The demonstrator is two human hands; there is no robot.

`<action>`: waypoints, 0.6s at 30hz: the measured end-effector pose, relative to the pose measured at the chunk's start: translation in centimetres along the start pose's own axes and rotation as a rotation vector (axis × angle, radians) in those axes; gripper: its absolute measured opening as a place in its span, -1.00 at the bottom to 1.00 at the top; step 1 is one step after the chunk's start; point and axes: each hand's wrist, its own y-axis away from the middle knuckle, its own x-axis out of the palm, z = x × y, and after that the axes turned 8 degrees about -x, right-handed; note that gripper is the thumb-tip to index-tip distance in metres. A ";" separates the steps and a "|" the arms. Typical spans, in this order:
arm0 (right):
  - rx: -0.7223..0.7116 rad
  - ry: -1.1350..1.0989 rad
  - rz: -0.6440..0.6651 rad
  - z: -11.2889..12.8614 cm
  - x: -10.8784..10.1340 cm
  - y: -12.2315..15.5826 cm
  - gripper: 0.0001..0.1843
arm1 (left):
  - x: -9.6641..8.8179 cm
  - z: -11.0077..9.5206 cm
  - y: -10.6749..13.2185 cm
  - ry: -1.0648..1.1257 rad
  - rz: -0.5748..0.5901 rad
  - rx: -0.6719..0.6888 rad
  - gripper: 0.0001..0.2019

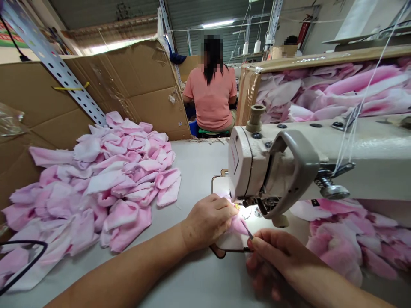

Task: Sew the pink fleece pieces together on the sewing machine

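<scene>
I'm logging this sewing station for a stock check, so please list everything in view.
Sewing machine: one, cream, right side of the table.
Table: one, pale grey, under everything.
Fabric piece: one, pink, at the machine's needle.
Fabric pile: many pieces, pink and white, left on the table.
Loose fabric: many pieces, pink, under the machine arm at right.
Cardboard box: one, brown, behind the machine, filled with pink fabric.
Cardboard sheets: several, brown, standing at left rear.
Thread cones: two, white, far back.
Seated person: one, salmon shirt, back turned, beyond the table.
Thin tool: one, metal, in the right hand.
Left hand: pinching the fabric piece.
Right hand: holding the thin tool against it.
</scene>
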 end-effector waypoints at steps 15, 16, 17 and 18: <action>0.013 0.041 -0.120 3.4 1.3 -1.7 -0.68 | -0.4 0.0 -0.3 0.150 -0.072 -0.077 -0.76; 0.006 0.050 -0.120 3.3 1.4 -1.8 -0.67 | -0.4 0.1 -0.3 0.158 -0.076 -0.079 -0.76; -0.005 0.057 -0.121 3.3 1.4 -1.9 -0.67 | -0.4 0.1 -0.3 0.161 -0.077 -0.080 -0.77; -0.011 0.064 -0.123 3.2 1.5 -2.0 -0.66 | -0.4 0.1 -0.3 0.161 -0.075 -0.081 -0.77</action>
